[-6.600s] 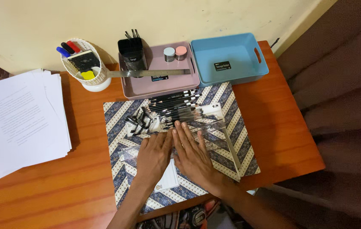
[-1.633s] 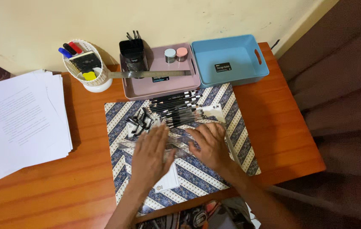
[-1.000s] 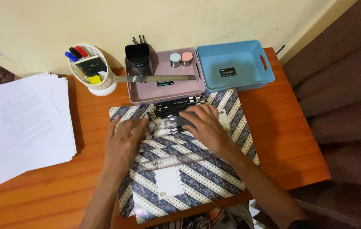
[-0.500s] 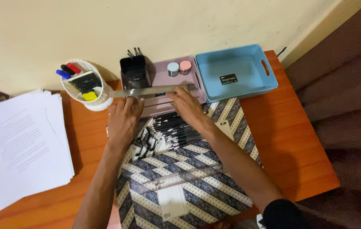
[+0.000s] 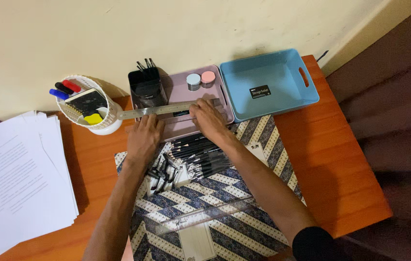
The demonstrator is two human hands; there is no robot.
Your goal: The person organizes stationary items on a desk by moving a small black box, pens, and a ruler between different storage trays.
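Observation:
My right hand (image 5: 207,119) reaches over the pink tray (image 5: 176,90), its fingertips on the right part of a metal ruler (image 5: 159,110) that lies across the tray. Whether it grips the ruler I cannot tell. My left hand (image 5: 143,137) lies flat with fingers apart at the tray's front edge, just below the ruler. Beneath both wrists, a bundle of black pencils (image 5: 200,153) and a heap of black clips (image 5: 163,170) rest on a blue-and-white patterned mat (image 5: 244,227).
A clear plastic ruler (image 5: 205,217) and a white card (image 5: 197,244) lie nearer me on the mat. The tray holds a black pen holder (image 5: 145,90) and two small jars (image 5: 194,80). Blue basket (image 5: 311,82) right, white marker cup (image 5: 87,109) and paper stack (image 5: 12,174) left.
Both hands left the clear ruler on the mat and reached forward to the metal ruler at the pink tray. The camera view shifted forward with them.

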